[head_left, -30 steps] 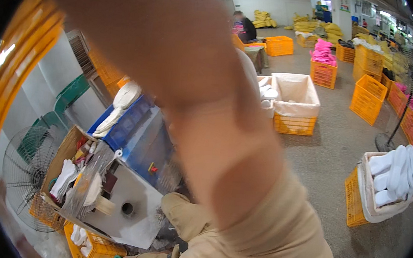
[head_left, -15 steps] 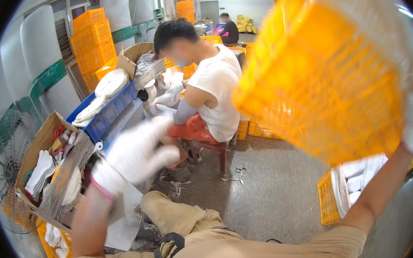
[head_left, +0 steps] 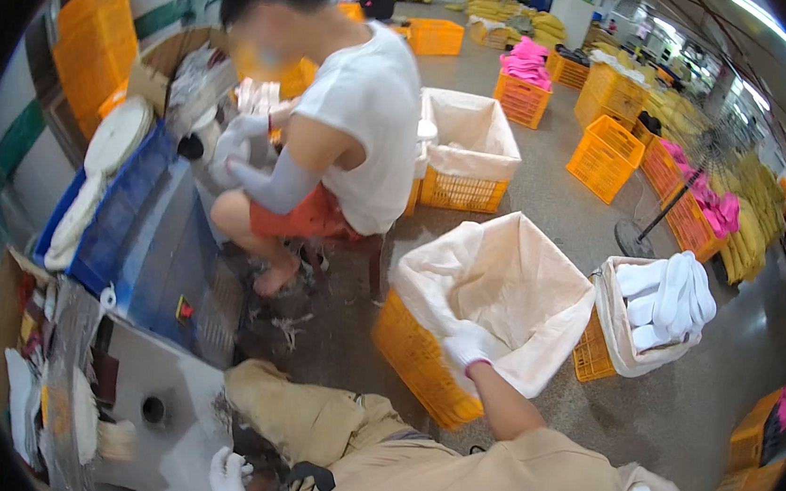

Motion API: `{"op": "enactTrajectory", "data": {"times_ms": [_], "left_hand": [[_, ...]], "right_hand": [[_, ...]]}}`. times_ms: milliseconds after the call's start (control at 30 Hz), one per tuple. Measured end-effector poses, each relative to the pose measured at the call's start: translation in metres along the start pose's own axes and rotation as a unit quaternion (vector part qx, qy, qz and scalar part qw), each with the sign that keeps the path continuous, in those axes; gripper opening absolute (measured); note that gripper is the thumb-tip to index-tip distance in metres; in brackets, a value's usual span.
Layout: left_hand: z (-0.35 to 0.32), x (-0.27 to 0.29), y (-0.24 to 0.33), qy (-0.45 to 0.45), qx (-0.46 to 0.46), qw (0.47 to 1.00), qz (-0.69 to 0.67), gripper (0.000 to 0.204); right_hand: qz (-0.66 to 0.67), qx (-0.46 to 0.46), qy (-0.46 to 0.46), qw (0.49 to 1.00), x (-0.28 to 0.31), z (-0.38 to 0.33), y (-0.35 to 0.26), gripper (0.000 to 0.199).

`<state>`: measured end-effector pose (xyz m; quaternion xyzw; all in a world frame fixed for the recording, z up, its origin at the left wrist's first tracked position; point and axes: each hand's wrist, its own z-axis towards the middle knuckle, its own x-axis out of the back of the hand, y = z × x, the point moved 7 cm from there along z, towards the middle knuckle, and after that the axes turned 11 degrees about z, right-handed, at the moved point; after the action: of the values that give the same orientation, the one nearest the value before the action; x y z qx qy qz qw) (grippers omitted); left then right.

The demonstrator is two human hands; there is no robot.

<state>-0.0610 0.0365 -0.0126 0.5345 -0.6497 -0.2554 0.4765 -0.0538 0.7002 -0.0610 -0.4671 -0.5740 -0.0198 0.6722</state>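
Observation:
My right hand (head_left: 469,345), in a white knit glove, grips the near rim of an orange-yellow plastic crate (head_left: 424,362). A pale cloth liner (head_left: 538,307) covers the crate's inside and folds over its edge; no contents show in the visible part. The crate sits on the floor ahead of me, turned at an angle. My left hand (head_left: 229,481), also gloved, is low beside the grey metal worktop (head_left: 173,414), its fingers loosely bent and apart, with nothing visible in them. Right of the gripped crate, another lined crate (head_left: 596,350) holds several white socks (head_left: 667,300).
A seated co-worker (head_left: 358,119) works at a blue bench (head_left: 163,223) ahead left. Beyond stands a lined crate (head_left: 464,191). A standing fan (head_left: 667,201) and crates of pink items (head_left: 526,64) are farther right. Fibre scraps (head_left: 288,330) litter the floor.
The yellow crate has come down from high on the right to the floor, with my right hand still on it. My left hand has dropped towards me. The view has turned right.

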Motion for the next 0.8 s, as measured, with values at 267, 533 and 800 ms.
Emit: {"op": "enactTrajectory", "data": {"times_ms": [267, 533, 800], "left_hand": [[-0.182, 0.062, -0.026, 0.393, -0.070, 0.910, 0.109, 0.034], [-0.417, 0.021, -0.198, 0.440, 0.452, 0.735, 0.248, 0.064], [-0.589, -0.044, -0.388, 0.173, 0.743, 0.644, -0.052, 0.084]], "right_hand": [[-0.468, 0.401, -0.342, 0.709, -0.306, 0.034, -0.090, 0.033], [-0.247, 0.389, -0.408, 0.788, -0.352, 0.011, -0.232, 0.033], [-0.221, 0.426, -0.425, 0.767, -0.332, -0.026, -0.326, 0.032]]}}
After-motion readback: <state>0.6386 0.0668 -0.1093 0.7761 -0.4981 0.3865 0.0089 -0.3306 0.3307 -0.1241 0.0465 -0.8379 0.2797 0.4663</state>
